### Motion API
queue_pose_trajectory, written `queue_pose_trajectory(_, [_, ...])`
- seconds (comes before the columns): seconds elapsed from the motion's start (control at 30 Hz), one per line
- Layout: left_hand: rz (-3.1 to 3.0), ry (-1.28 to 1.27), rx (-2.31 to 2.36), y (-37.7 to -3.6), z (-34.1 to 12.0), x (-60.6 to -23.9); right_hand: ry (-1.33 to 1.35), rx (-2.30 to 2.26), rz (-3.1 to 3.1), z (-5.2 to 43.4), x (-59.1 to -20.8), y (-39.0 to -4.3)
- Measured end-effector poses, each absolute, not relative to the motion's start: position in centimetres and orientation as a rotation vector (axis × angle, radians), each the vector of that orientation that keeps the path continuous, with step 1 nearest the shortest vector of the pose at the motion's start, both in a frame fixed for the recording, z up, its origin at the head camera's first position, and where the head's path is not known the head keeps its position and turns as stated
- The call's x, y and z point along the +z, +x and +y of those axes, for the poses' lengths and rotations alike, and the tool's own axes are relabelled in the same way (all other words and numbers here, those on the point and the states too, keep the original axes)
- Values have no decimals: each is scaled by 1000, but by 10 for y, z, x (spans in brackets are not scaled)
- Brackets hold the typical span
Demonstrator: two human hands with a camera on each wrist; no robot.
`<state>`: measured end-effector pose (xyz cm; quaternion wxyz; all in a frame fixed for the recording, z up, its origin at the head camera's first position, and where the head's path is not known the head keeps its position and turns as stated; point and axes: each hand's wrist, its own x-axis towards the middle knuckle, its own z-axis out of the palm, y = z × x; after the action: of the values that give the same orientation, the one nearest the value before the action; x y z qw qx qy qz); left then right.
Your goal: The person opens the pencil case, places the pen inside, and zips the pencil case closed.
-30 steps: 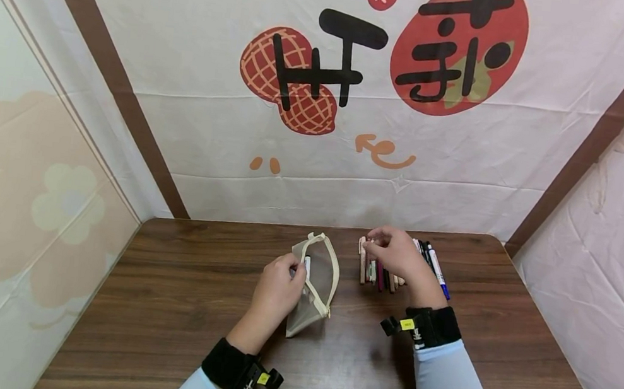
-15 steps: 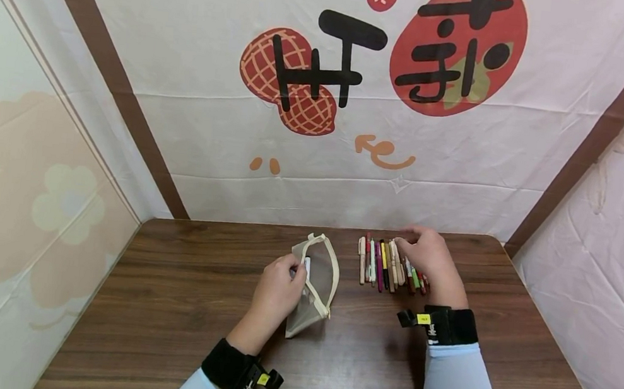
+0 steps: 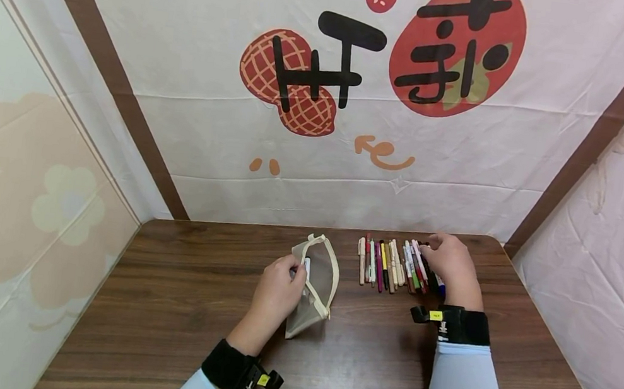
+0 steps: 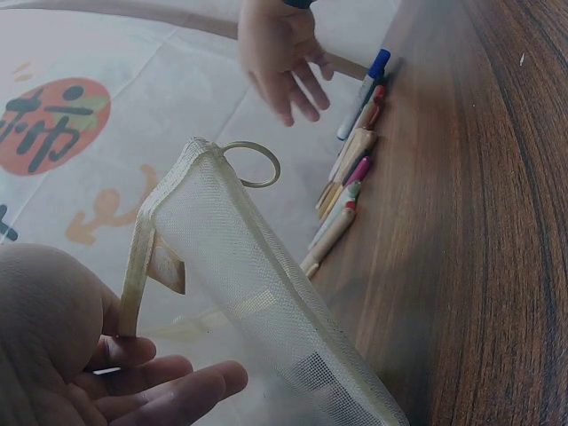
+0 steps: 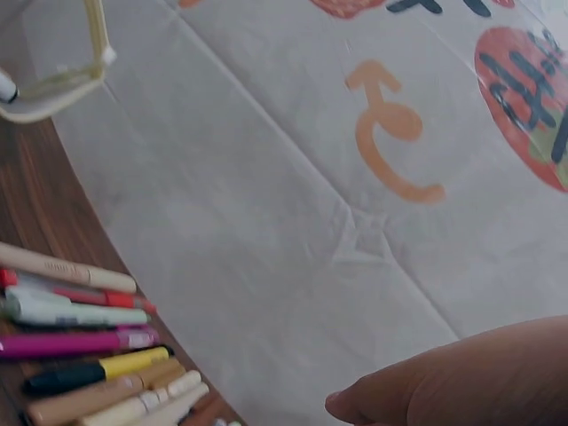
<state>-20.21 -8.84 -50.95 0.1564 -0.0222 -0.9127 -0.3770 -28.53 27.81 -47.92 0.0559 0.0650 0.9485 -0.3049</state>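
Observation:
My left hand [image 3: 278, 286] pinches the edge of a cream mesh zip pouch [image 3: 307, 322], its mouth spread apart. A white-ended pen [image 3: 307, 267] shows inside the pouch. To the right, a row of pens and markers [image 3: 380, 265] lies side by side on the table. Over the right end of that row hovers my right hand [image 3: 452, 265], partly covering the last pens. In the left wrist view the right hand [image 4: 280, 58] has its fingers loosely extended with nothing in them, above a blue-capped marker [image 4: 376, 66]. Only a finger [image 5: 453, 377] shows in the right wrist view.
The brown wooden table [image 3: 173, 319] ends at a white printed cloth [image 3: 210, 127] behind the pens. A light panel [image 3: 18, 214] stands on the left, and another cloth [image 3: 608, 251] hangs on the right. A ring [image 4: 253, 164] hangs from the pouch corner.
My right hand has moved rightward along the row of pens, from its left part to its right end, uncovering the pens at left. The left hand and pouch have stayed put.

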Motion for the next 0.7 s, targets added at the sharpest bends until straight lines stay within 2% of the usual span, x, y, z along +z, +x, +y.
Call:
queue_pose_trajectory(0.33, [-2610,-62,-1076,-202,-89,-510,306,-869,2834,298,-493,-285])
queue_pose_trajectory(0.7, [-2609,-67,-1070,-202,-89,-511,296,-785,2814,302,-509,-289])
